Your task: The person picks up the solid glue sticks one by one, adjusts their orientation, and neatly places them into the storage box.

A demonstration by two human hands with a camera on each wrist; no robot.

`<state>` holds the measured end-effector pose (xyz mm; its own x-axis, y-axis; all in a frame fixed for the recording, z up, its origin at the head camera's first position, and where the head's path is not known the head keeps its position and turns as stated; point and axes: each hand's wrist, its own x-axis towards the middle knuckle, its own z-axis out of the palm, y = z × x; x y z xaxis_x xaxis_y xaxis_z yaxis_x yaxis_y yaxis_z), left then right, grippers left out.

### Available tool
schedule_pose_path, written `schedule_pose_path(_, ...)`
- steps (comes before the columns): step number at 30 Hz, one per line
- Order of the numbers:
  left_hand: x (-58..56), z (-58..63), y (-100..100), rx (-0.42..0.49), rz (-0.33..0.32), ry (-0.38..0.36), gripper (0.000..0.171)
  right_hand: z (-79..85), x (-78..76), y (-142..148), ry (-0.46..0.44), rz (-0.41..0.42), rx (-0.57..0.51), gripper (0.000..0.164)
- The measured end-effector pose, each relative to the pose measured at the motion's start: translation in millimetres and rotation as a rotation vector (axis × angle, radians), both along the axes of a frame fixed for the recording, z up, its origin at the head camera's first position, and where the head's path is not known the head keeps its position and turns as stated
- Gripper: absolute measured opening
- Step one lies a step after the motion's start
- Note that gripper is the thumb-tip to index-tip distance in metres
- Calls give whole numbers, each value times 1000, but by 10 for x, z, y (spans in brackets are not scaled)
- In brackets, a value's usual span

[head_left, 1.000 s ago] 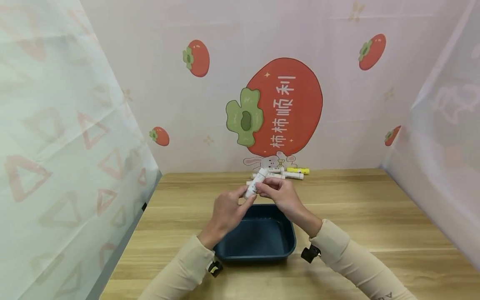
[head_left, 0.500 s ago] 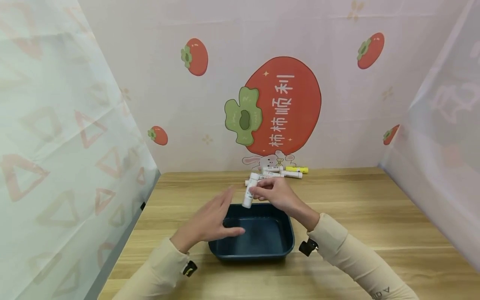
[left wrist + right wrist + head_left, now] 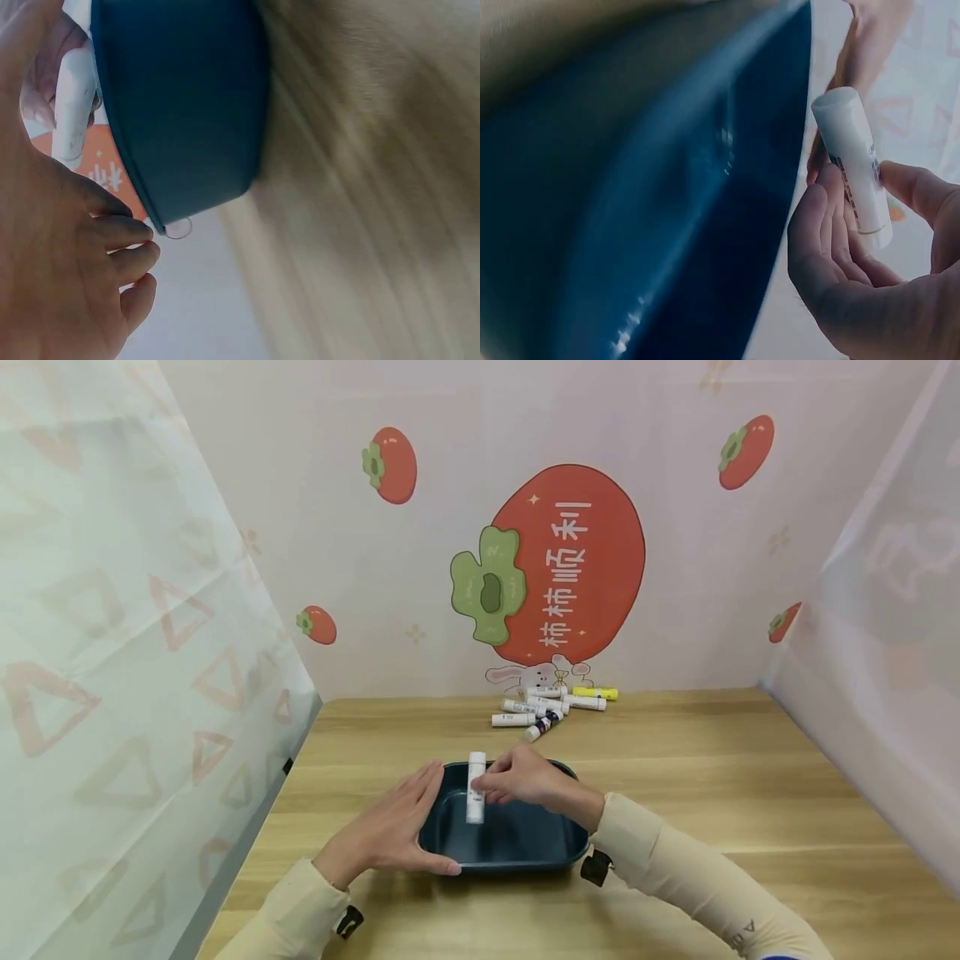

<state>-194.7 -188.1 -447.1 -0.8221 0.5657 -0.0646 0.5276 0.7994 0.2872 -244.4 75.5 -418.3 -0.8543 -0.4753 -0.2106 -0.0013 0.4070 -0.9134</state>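
A white lip balm tube with small dark print stands nearly upright above the dark blue basin. My right hand pinches the tube between thumb and fingers; the right wrist view shows the thumb on one side and the fingertips on the other. My left hand is spread along the basin's left side, its thumb by the near rim and its fingers by the far left corner. From the left wrist, the fingertips appear beside the basin's rim.
Several white tubes lie in a loose pile by the back wall. A dark blue tube lies in front of them, and a yellow tube is at the right. The wooden table meets patterned cloth walls.
My left hand lets go of the tube and moves left and down to the basin's left side. My right hand carries the tube from near the pile down over the basin.
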Motion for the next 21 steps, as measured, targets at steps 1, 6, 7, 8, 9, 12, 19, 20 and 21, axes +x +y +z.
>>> schedule_pose_path(1, -5, -15, -6, 0, -4, 5, 138, -18, 9, -19, -7, 14, 10, 28)
schedule_pose_path(6, -15, -64, -28, 0, -11, 4, 137, -122, 43, -138, -77, 50, 63, 27)
schedule_pose_path(7, -11, -74, -30, 2, -11, 0, 137, -146, 47, -169, -91, 49, 74, 27)
schedule_pose_path(8, -10, -79, -30, 8, -7, -4, 136, -164, 51, -201, -105, 44, 88, 26)
schedule_pose_path(9, -9, -83, -30, 14, -4, -7, 135, -180, 52, -233, -113, 37, 98, 26)
schedule_pose_path(12, -14, -89, -28, 19, -2, -2, 134, -218, 37, -324, -128, 19, 139, 27)
schedule_pose_path(19, -14, -87, -15, 7, -10, 16, 135, -300, 10, -480, -166, -19, 182, 22)
schedule_pose_path(20, -11, -87, -12, 6, -7, 13, 135, -318, 15, -500, -171, -23, 183, 22)
schedule_pose_path(21, -7, -87, -9, 8, -5, 8, 135, -338, 20, -523, -173, -30, 182, 22)
